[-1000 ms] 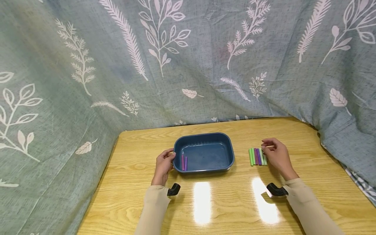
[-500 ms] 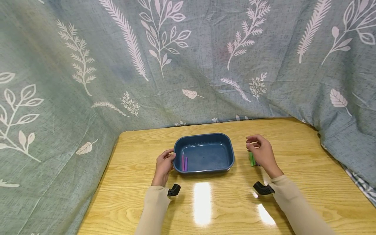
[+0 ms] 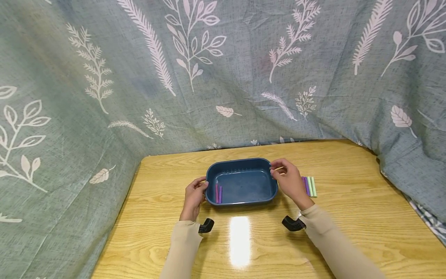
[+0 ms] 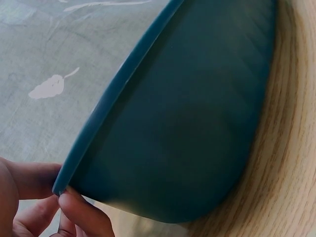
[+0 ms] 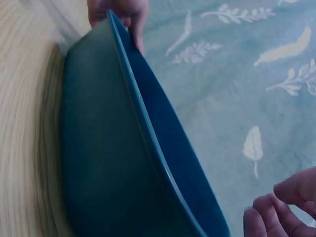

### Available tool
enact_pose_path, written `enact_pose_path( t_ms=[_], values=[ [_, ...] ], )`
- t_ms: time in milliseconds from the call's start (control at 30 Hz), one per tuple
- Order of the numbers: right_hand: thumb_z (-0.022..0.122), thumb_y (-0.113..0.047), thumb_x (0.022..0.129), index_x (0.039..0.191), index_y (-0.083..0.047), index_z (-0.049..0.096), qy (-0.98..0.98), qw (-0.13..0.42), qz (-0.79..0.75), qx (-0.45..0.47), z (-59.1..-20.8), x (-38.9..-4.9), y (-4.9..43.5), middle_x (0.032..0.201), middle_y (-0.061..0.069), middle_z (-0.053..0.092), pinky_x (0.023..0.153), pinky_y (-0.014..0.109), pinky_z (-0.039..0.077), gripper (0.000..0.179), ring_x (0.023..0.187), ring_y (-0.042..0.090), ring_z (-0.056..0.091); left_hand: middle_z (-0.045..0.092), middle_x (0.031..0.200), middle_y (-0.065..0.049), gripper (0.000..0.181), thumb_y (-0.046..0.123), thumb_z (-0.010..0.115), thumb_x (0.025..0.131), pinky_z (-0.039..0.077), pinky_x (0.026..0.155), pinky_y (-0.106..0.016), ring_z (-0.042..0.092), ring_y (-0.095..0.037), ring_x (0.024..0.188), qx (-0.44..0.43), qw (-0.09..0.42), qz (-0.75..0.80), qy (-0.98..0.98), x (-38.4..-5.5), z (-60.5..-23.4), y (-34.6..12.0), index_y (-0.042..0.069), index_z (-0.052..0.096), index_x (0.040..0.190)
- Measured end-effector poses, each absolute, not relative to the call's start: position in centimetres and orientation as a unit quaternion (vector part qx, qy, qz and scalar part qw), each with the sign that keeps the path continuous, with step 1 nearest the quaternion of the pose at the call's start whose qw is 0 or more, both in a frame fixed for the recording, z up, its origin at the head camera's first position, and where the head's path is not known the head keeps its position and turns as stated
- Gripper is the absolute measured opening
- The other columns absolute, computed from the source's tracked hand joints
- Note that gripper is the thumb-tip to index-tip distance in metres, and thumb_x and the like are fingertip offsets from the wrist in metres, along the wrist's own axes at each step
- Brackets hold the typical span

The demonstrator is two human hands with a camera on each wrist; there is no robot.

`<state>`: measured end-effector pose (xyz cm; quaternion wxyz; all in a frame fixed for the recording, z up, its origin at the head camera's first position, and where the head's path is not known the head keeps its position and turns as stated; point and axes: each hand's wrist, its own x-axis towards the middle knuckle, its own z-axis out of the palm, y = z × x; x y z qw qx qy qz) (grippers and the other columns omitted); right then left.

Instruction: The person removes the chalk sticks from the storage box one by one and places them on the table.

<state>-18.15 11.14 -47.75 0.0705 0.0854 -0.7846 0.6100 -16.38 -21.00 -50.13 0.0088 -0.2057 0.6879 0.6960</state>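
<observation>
We see a grey-green fabric curtain (image 3: 244,50) printed with white leaves hanging behind a pale wood-grain tabletop (image 3: 163,178). On it sits our dark blue, rounded rectangular plastic tray (image 3: 245,186), upright. Our left hand (image 3: 195,195) grips the tray's left rim between thumb and fingers. Our right hand (image 3: 289,180) is near the tray's right rim, fingers loosely bent and unclosed; the right wrist view shows it apart from the rim. Inside the tray, at its left end, a slim pinkish-red stick (image 3: 217,193) and a slim purple stick (image 3: 220,194) lie side by side. Beyond our right hand, partly hidden by it, more slim coloured sticks (image 3: 314,187) form a row, with two pale green ones rightmost.
</observation>
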Motion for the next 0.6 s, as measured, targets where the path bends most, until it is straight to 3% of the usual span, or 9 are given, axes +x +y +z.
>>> enact_pose_path(
  t_ms=[133,267,600],
  values=[
    [0.063,0.008,0.101,0.121,0.008,0.066,-0.784,0.057,0.610,0.096,-47.7,-18.0,9.8,0.109,0.025,0.067,0.077,0.036,0.062,0.020,0.093,0.044,0.069,0.059,0.095,-0.005,0.031,0.008,0.063,0.106,0.047,0.052,-0.021,0.056,-0.013,0.073,-0.210,0.006,0.695,0.688,-16.5,-50.2,-21.0,-0.004,0.064,0.135],
    [0.063,0.006,0.102,0.120,0.004,0.067,-0.785,0.046,0.609,0.104,-47.8,-17.9,8.5,0.109,0.023,0.067,0.074,0.032,0.058,0.018,0.089,0.042,0.068,0.060,0.100,-0.009,0.030,0.007,0.063,0.106,0.048,0.052,-0.022,0.056,-0.014,0.074,-0.215,0.004,0.693,0.689,-16.5,-50.3,-21.0,-0.002,0.065,0.134],
    [0.065,0.006,0.101,0.119,0.002,0.068,-0.778,0.012,0.614,0.130,-48.2,-17.8,5.0,0.108,0.019,0.067,0.077,0.033,0.058,0.019,0.088,0.034,0.069,0.058,0.096,-0.003,0.030,0.008,0.062,0.106,0.047,0.053,-0.022,0.056,-0.013,0.075,-0.218,0.006,0.690,0.690,-16.5,-50.4,-21.0,-0.001,0.065,0.134]
  ],
)
